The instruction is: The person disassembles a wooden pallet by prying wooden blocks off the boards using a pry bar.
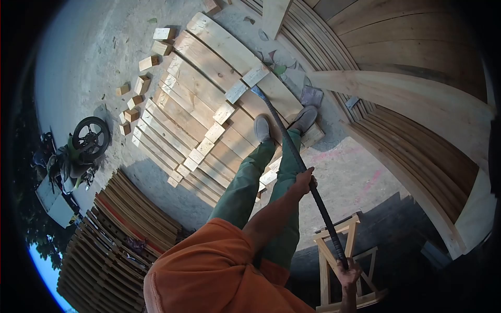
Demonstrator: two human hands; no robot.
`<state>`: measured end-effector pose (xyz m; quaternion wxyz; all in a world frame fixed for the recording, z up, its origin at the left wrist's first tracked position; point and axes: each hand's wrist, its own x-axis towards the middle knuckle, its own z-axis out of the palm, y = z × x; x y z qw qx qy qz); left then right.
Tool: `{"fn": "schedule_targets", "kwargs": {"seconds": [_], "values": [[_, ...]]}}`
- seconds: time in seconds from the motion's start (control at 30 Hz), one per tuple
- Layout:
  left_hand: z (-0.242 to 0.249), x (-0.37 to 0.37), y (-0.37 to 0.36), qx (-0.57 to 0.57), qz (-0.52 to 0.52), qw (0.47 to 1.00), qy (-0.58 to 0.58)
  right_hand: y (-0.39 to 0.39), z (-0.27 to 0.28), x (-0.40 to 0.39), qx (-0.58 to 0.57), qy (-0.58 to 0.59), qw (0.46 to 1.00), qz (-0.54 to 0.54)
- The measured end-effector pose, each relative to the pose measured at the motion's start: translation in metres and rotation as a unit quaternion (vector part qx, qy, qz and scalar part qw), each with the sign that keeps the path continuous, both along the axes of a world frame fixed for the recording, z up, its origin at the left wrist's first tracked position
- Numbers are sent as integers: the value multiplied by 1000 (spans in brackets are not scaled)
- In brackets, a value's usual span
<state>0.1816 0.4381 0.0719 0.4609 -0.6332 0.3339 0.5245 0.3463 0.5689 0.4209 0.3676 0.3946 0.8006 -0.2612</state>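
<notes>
A long dark pry bar (289, 141) with a blue tip slants across the view. My left hand (306, 180) is closed around its middle, and my right hand (349, 271) grips its near end. The bar's tip is down at the wooden blocks (236, 92) that run in a row across a pallet of pale boards (206, 60). Both my shoes (262, 128) are on the pallet's boards, one on each side of the bar.
Loose wood blocks (148, 63) lie along the pallet's far left side. Stacked boards (412, 141) stand at right, and stacked slatted wood (104, 240) at lower left. A wooden trestle (347, 229) is beside my right hand. A motorcycle (78, 156) stands at left.
</notes>
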Motion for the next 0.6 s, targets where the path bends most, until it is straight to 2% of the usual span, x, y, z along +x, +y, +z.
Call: {"fn": "schedule_targets", "kwargs": {"seconds": [0.03,0.1,0.17,0.23,0.3,0.37,0.4,0.47,0.5,0.53,0.57,0.6], "values": [[-21,8,1,-37,-16,998,37,0,-5,14,-1,6,1000,4],[-47,1,-1,-50,7,997,56,3,-15,33,41,82,990,108],[-28,-16,-9,-67,-39,994,80,-10,6,17,16,59,995,76],[-10,-29,-15,-81,-46,990,108,-22,28,-13,57,-24,992,106],[2,-42,-17,-70,-63,992,79,-35,61,-44,47,-12,995,86],[19,-40,-15,-43,-59,996,58,-47,94,-84,29,-261,964,51],[24,-41,-12,-11,-54,998,41,-55,102,-91,32,-259,964,48],[24,-55,-10,-22,-71,996,42,-59,101,-106,27,-265,964,26],[20,-61,-12,-39,-89,995,33,-63,97,-115,32,-260,965,32],[11,-79,-23,-5,-77,997,23,-69,93,-123,48,-238,969,54],[3,-93,-25,-23,-55,998,-15,-71,88,-127,62,-217,971,75],[-7,-98,-19,-24,-58,998,1,-62,72,-114,64,-213,971,84]]}}
